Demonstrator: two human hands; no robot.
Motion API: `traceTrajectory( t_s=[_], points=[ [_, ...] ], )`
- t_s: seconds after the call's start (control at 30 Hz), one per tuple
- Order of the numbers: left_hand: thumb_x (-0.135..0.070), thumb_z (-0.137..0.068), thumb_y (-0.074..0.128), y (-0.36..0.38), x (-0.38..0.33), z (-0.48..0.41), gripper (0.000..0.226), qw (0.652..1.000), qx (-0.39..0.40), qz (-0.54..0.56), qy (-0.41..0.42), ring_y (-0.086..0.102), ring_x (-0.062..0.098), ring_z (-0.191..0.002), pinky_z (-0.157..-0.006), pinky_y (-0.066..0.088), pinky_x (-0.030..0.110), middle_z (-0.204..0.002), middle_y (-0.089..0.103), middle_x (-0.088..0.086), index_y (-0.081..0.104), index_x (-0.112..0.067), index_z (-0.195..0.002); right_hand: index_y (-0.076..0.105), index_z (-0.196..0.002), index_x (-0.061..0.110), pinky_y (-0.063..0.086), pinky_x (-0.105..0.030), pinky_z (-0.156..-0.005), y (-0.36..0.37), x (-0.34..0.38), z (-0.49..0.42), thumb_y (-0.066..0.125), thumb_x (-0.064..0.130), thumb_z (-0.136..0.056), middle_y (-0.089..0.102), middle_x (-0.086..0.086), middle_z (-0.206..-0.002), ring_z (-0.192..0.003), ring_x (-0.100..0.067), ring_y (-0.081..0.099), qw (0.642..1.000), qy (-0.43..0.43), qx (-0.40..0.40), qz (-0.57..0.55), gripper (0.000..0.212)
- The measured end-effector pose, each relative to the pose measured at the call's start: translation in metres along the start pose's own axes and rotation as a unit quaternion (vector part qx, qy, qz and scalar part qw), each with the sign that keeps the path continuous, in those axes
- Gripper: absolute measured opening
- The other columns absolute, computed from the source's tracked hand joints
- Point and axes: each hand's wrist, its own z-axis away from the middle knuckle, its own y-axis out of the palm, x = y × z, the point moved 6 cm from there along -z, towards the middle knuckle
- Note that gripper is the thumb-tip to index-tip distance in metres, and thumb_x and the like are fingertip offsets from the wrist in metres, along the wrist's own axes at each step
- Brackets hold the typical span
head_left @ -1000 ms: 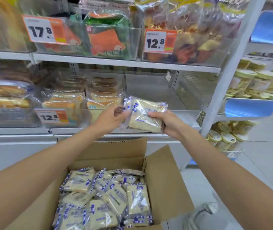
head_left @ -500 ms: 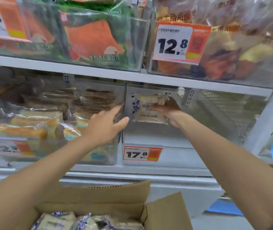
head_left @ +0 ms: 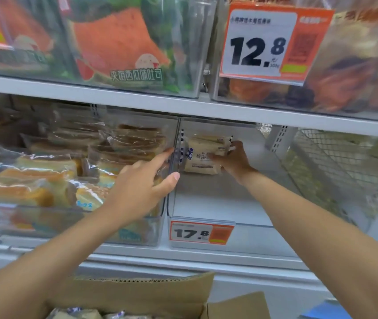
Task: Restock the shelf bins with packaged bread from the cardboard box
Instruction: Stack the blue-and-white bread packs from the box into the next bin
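Our right hand (head_left: pixel 234 161) grips a bread pack (head_left: pixel 203 157) inside the near-bare bin (head_left: pixel 217 201); left hand (head_left: pixel 142 183) fingers spread. Cardboard box (head_left: pixel 148 293) holds more.

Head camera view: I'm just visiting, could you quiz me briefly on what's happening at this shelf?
1. True or false: the right hand holds a bread packet inside the bin tagged 17.8.
2. The left hand is: A) gripping a packet, B) open beside that bin's left wall, C) a closed fist.
3. Fill in: the upper price tag reads ___.
Key: 1 true; 2 B; 3 12.8.
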Motion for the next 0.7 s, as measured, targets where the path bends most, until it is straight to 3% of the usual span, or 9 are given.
traceTrajectory(
  t_s=[0.1,0.2,0.3,0.4,0.5,0.6,0.7],
  points=[
    [-0.073,-0.073,0.014,0.0,-0.002,0.0,0.086,1.0,0.004,0.004,0.001,0.052,0.021,-0.117,-0.099,0.034,0.037,-0.129,0.06,-0.002,0.028,-0.036,-0.15,0.034,-0.137,0.013,0.055,-0.042,-0.087,0.002,0.002,0.004,0.085,0.045,-0.064,0.056,-0.012,-0.129,-0.11,-0.034,0.061,1.0,0.022,0.014,0.017,0.095],
    [-0.065,-0.083,0.026,0.0,-0.002,0.002,0.074,1.0,0.008,0.009,0.002,0.05,0.021,-0.121,-0.102,0.034,0.037,-0.133,0.058,-0.003,0.029,-0.035,-0.15,0.022,-0.148,0.013,0.048,-0.046,-0.101,-0.007,0.009,0.019,0.084,0.046,-0.068,0.043,-0.015,-0.146,-0.125,-0.037,0.051,0.997,0.059,-0.02,0.038,0.106],
    [-0.059,-0.09,0.041,-0.003,-0.002,0.002,0.064,0.999,-0.019,0.043,0.007,0.053,0.021,-0.12,-0.103,0.039,0.041,-0.133,0.06,-0.001,0.041,-0.028,-0.146,0.022,-0.149,0.01,0.043,-0.04,-0.103,-0.022,0.026,0.052,0.078,0.039,-0.078,0.036,-0.015,-0.15,-0.133,-0.035,0.043,0.988,0.051,-0.039,0.143,0.095],
    [-0.054,-0.089,0.056,-0.015,-0.005,0.008,0.049,0.993,-0.109,-0.001,0.035,0.056,0.019,-0.109,-0.095,0.042,0.041,-0.118,0.066,-0.004,0.058,-0.024,-0.128,0.047,-0.13,0.009,0.044,-0.029,-0.08,-0.032,0.055,0.11,0.073,0.024,-0.085,0.055,-0.013,-0.12,-0.102,-0.025,0.056,0.984,-0.057,-0.034,0.167,0.055],
    [-0.048,-0.087,0.062,-0.03,-0.024,0.028,0.029,0.986,-0.162,0.005,0.047,0.056,0.017,-0.091,-0.086,0.042,0.04,-0.094,0.064,-0.007,0.063,-0.023,-0.102,0.061,-0.094,0.016,0.041,-0.026,-0.069,-0.038,0.079,0.178,0.064,0.013,-0.085,0.059,0.001,-0.079,-0.073,-0.013,0.052,0.971,-0.157,-0.055,0.172,0.01],
    [-0.034,-0.085,0.064,-0.036,-0.036,0.071,0.013,0.987,-0.148,0.049,0.023,0.056,0.018,-0.075,-0.069,0.046,0.037,-0.076,0.059,-0.006,0.059,-0.022,-0.084,0.06,-0.081,0.019,0.044,-0.028,-0.063,-0.022,0.085,0.245,0.062,0.012,-0.084,0.058,0.004,-0.065,-0.062,-0.012,0.053,0.952,-0.224,0.003,0.21,0.008],
    [-0.028,-0.086,0.063,-0.011,-0.011,0.129,0.01,0.994,-0.029,0.087,-0.061,0.059,0.018,-0.073,-0.066,0.046,0.035,-0.076,0.063,-0.003,0.06,-0.019,-0.087,0.062,-0.083,0.019,0.047,-0.033,-0.067,0.011,0.044,0.298,0.061,0.011,-0.084,0.062,0.001,-0.07,-0.068,-0.019,0.058,0.943,-0.187,0.123,0.248,0.008]
  ],
)
